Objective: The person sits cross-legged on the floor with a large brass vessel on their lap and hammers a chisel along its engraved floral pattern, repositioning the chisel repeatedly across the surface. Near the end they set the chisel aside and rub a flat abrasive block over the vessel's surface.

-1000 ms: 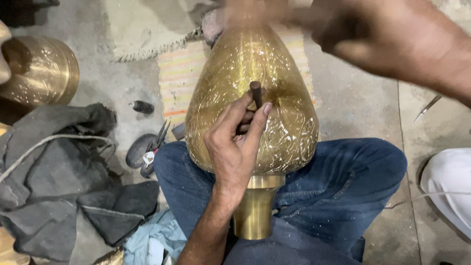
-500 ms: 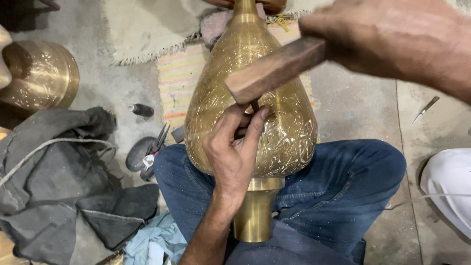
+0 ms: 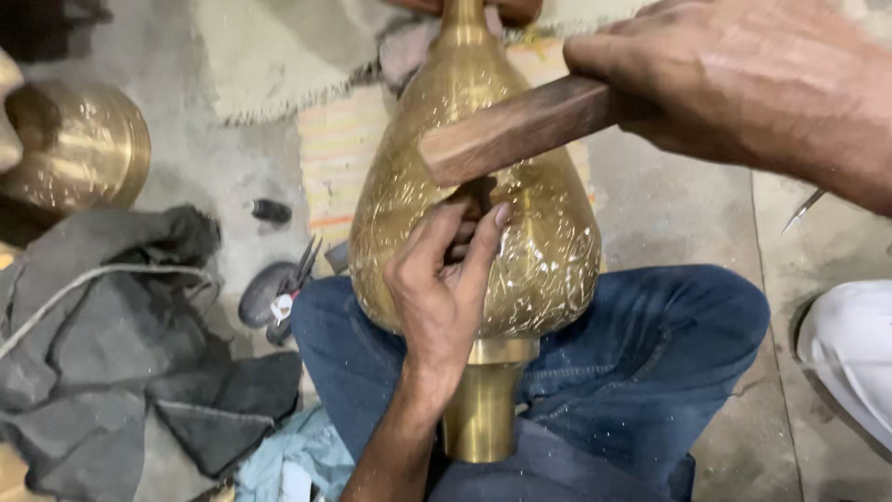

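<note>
A large engraved brass vase (image 3: 539, 242) lies across my lap, its plain neck toward me and its narrow end pointing away. My left hand (image 3: 444, 288) rests on the vase's belly and pinches a short dark chisel (image 3: 476, 200) upright against the metal. My right hand (image 3: 734, 88) grips a brown wooden mallet block (image 3: 516, 130), whose end sits right on top of the chisel's head. The chisel's tip is hidden by my fingers.
A second brass vessel (image 3: 79, 153) stands at the far left. Dark grey cloth (image 3: 121, 353) with a cord lies left of my knee, beside pliers and small tools (image 3: 283, 288). A striped mat (image 3: 339, 153) lies under the vase. A white object (image 3: 850, 358) sits at right.
My right hand swung the wooden mallet down from above the vase until it met the chisel's head. My left hand kept the chisel in place on the vase.
</note>
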Demonstrator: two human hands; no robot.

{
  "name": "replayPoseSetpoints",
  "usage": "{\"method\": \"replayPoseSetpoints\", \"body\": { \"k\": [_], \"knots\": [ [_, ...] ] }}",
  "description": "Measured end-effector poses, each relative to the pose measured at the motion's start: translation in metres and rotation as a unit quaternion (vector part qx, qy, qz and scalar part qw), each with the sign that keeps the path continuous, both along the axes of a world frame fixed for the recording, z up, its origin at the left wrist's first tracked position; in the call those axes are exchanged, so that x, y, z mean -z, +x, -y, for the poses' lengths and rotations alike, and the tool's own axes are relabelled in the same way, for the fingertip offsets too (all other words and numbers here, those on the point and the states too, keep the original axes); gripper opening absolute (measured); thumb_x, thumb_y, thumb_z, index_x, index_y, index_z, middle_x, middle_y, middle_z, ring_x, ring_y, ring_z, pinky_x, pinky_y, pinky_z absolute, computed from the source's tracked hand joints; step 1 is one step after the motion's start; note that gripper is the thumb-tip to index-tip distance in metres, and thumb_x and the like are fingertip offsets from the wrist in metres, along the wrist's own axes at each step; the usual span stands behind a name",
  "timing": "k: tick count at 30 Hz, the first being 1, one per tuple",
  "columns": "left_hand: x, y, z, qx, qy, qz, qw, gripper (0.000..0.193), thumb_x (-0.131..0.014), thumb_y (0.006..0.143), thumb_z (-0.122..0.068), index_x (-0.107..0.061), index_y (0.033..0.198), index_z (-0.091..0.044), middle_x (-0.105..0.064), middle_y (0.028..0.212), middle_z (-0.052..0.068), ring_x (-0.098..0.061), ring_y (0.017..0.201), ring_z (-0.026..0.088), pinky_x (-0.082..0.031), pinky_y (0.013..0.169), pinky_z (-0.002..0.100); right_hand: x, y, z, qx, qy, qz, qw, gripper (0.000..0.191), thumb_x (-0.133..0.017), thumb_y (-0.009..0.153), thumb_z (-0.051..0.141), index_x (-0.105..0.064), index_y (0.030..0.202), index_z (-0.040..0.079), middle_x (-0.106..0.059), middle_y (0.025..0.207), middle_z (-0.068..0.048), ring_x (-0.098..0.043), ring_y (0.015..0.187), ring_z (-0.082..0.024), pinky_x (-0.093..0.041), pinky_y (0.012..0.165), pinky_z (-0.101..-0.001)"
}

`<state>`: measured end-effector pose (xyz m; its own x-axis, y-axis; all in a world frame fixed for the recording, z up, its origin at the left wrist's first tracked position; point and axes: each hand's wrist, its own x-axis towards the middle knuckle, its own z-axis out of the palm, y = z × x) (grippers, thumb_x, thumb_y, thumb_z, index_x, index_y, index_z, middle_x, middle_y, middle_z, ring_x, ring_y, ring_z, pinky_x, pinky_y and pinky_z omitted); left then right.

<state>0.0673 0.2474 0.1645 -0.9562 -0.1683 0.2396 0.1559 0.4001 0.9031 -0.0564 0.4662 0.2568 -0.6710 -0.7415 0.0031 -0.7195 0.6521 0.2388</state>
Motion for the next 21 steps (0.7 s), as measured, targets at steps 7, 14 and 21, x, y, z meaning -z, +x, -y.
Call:
{"method": "replayPoseSetpoints", "body": {
  "k": [7, 14, 21],
  "knots": [
    [0.0093, 0.0024, 0.002, 0.012, -0.018, -0.022, 1.0, 0.027, -0.075, 0.099, -0.016, -0.071, 0.119, 0.001, -0.078, 0.097, 0.012, -0.079, 0.082, 0.016, -0.066, 0.062, 0.027, -0.0014, -0.0018, 0.0029, 0.12, -0.079, 0.156, 0.977, 0.022, -0.074, 0.095, 0.026, -0.072, 0.107, 0.008, -0.072, 0.083, -0.01, -0.072, 0.067, -0.022, -0.058, 0.059, -0.0365],
    [0.0088, 0.0004, 0.0026, 0.011, -0.033, -0.001, 0.999, 0.025, -0.077, 0.097, -0.018, -0.074, 0.113, 0.0, -0.078, 0.092, 0.012, -0.079, 0.077, 0.016, -0.065, 0.055, 0.026, -0.0009, 0.0031, 0.0011, 0.081, -0.044, 0.124, 0.988, 0.024, -0.071, 0.096, 0.026, -0.063, 0.107, 0.007, -0.068, 0.076, -0.007, -0.073, 0.07, -0.023, -0.06, 0.062, -0.0369],
    [0.0083, 0.0007, 0.0025, 0.022, -0.025, -0.022, 0.999, 0.029, -0.075, 0.098, -0.019, -0.072, 0.118, 0.001, -0.077, 0.097, 0.012, -0.079, 0.081, 0.016, -0.066, 0.061, 0.027, -0.0016, 0.0048, -0.0031, 0.034, -0.016, 0.097, 0.995, 0.018, -0.073, 0.092, 0.022, -0.064, 0.098, 0.008, -0.067, 0.075, -0.01, -0.07, 0.068, -0.03, -0.056, 0.06, -0.0417]
  ]
}}
